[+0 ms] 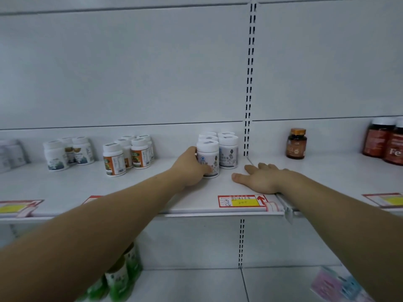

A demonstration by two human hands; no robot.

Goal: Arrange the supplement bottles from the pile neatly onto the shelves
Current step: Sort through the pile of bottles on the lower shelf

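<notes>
One white shelf [141,192] along a pale panelled wall, slotted upright [250,83] dividing it, my left hand [189,171] gripping the front white bottle [209,153] just left of the upright, my right hand [261,177] flat, fingers straight, at its foot.

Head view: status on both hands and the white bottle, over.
Left hand grips the front white bottle, upright on the shelf. Right hand flat on the shelf, holding nothing. Matching bottles close behind and beside it.
</notes>
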